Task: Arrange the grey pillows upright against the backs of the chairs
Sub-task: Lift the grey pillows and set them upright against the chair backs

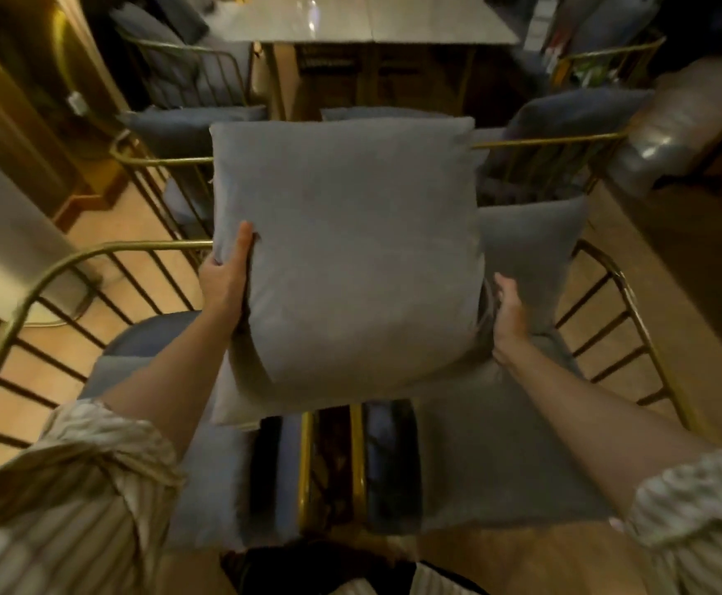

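Observation:
A large square grey pillow (346, 251) fills the middle of the head view, held up in the air over two chairs. My left hand (226, 281) grips its left edge, thumb on the front face. My right hand (508, 315) clasps its lower right edge. A second grey pillow (535, 246) stands behind it on the right chair, against that chair's gold wire back (634, 302). The left chair's gold wire back (50, 285) curves around a grey seat (136, 341). More grey pillows (196, 126) (573, 113) rest on chairs further ahead.
Two gold chair legs (333, 465) meet between the near seats. A grey table top (367, 19) stands at the far end with chairs around it. A grey padded bench (677, 126) sits at the right. Wooden floor shows at both sides.

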`<state>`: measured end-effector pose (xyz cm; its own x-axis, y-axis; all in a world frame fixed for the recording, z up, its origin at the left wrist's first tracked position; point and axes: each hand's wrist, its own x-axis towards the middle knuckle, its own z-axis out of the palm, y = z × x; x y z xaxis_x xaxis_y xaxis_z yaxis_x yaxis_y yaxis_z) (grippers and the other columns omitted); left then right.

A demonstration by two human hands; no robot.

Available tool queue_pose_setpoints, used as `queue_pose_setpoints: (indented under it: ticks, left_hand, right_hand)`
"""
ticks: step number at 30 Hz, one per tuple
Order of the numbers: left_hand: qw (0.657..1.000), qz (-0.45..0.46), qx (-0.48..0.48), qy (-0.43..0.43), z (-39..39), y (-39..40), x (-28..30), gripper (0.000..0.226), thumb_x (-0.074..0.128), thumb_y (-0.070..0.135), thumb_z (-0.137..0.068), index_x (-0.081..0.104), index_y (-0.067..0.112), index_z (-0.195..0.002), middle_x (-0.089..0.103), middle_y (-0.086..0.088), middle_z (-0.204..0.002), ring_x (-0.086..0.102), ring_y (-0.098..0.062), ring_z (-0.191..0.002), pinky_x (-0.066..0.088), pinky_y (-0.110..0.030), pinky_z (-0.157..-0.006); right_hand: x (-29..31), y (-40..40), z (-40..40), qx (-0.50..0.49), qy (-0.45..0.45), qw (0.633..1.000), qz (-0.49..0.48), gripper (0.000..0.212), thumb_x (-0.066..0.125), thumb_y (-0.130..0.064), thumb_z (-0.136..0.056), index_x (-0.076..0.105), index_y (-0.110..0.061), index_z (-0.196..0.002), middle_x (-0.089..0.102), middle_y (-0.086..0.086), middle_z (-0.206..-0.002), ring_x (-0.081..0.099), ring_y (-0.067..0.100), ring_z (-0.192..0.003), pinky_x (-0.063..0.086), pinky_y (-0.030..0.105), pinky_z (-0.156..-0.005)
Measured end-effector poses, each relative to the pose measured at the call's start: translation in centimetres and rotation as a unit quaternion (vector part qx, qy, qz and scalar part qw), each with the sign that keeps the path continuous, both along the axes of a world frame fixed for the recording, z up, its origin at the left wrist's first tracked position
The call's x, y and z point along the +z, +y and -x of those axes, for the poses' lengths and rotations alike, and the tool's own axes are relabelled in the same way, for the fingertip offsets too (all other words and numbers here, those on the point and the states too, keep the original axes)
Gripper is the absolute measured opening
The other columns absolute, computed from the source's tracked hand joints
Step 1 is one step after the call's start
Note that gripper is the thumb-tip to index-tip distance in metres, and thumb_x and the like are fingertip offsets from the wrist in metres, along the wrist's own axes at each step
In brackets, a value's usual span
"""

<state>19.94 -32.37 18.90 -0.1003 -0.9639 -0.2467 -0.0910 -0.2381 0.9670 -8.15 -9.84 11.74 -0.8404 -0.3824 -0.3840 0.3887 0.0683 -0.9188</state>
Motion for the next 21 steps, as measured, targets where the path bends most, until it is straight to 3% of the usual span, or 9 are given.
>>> queue_pose_setpoints:
  ticks: [2,4,6,8,10,13,17,19,21]
  left_hand:
    - [1.000,0.012,0.019,-0.009,-3.2,-2.2,0.8,0.072,0.066,0.066,-0.077,0.053,0.014,-0.124,0.060,-0.001,-0.112,0.059,-0.018,-0.100,0.048,-0.030,-0.086]
    - [0.999,0.030,0.024,-0.022,-6.8,-4.6,0.9,0.066,0.064,0.063,-0.081,0.054,0.012,-0.122,0.059,0.001,-0.107,0.057,-0.015,-0.095,0.044,-0.026,-0.079]
    - [0.998,0.045,0.023,-0.035,-10.4,-6.9,0.9,0.061,0.062,0.064,-0.081,0.054,0.015,-0.118,0.059,0.002,-0.106,0.057,-0.014,-0.095,0.043,-0.027,-0.081]
    - [0.998,0.037,0.031,-0.032,-13.6,-9.5,0.5,0.069,0.060,0.068,-0.080,0.053,0.015,-0.124,0.060,0.002,-0.112,0.058,-0.015,-0.100,0.044,-0.030,-0.088]
    - [0.998,0.028,0.039,-0.036,-16.7,-12.5,0.2,0.071,0.055,0.072,-0.081,0.056,0.016,-0.123,0.063,0.004,-0.110,0.060,-0.015,-0.102,0.045,-0.028,-0.088]
    - [0.996,0.061,0.019,-0.061,-20.0,-17.2,-0.5,0.055,0.048,0.071,-0.085,0.059,0.019,-0.101,0.065,0.001,-0.101,0.062,-0.014,-0.094,0.051,-0.032,-0.087]
    - [0.994,0.040,-0.027,-0.097,-22.9,-23.9,-1.5,0.094,0.058,0.077,-0.073,0.035,0.018,-0.143,0.050,-0.004,-0.140,0.050,-0.022,-0.124,0.042,-0.043,-0.107]
    - [0.995,0.004,-0.055,-0.088,-23.6,-27.0,-1.9,0.114,0.067,0.082,-0.056,0.030,0.022,-0.146,0.047,-0.001,-0.142,0.049,-0.023,-0.128,0.041,-0.046,-0.109]
    - [0.995,-0.037,-0.073,-0.060,-24.3,-30.1,-2.7,0.115,0.071,0.077,-0.052,0.032,0.023,-0.146,0.048,0.000,-0.140,0.048,-0.022,-0.126,0.041,-0.044,-0.108]
  right_hand:
    - [-0.3,-3.4,-1.2,0.102,-0.003,0.995,0.022,0.082,0.077,-0.076,-0.049,0.076,-0.021,-0.110,0.075,0.005,-0.114,0.067,0.026,-0.110,0.051,0.043,-0.098]
    - [1.9,-7.0,-5.3,0.194,0.000,0.981,0.014,0.102,0.072,-0.087,-0.044,0.066,-0.026,-0.126,0.069,-0.001,-0.124,0.063,0.020,-0.115,0.048,0.036,-0.100]
    - [3.1,-10.6,-9.3,0.232,0.023,0.972,0.004,0.096,0.062,-0.086,-0.061,0.057,-0.025,-0.135,0.060,-0.007,-0.126,0.056,0.014,-0.115,0.042,0.028,-0.098]
    - [3.5,-13.7,-12.7,0.215,0.026,0.976,-0.002,0.087,0.053,-0.076,-0.076,0.051,-0.017,-0.141,0.056,-0.004,-0.131,0.051,0.016,-0.117,0.040,0.029,-0.100]
    - [3.1,-17.3,-15.5,0.197,-0.002,0.980,-0.002,0.108,0.055,-0.084,-0.057,0.050,-0.018,-0.142,0.056,0.000,-0.139,0.052,0.018,-0.119,0.040,0.032,-0.105]
    - [2.5,-22.5,-18.6,0.196,-0.028,0.980,-0.005,0.129,0.063,-0.092,-0.036,0.049,-0.021,-0.142,0.057,-0.001,-0.136,0.054,0.023,-0.121,0.040,0.040,-0.110]
    - [2.2,-28.7,-22.2,0.185,-0.033,0.982,0.012,0.127,0.073,-0.084,-0.037,0.049,-0.020,-0.144,0.059,-0.002,-0.137,0.056,0.022,-0.122,0.042,0.040,-0.109]
    - [1.6,-31.7,-23.1,0.181,-0.038,0.983,0.021,0.127,0.078,-0.081,-0.037,0.049,-0.020,-0.144,0.059,-0.001,-0.139,0.056,0.022,-0.123,0.043,0.040,-0.108]
    - [0.8,-34.5,-23.8,0.179,-0.038,0.983,0.030,0.128,0.081,-0.079,-0.037,0.046,-0.021,-0.146,0.058,-0.001,-0.141,0.056,0.022,-0.126,0.042,0.040,-0.110]
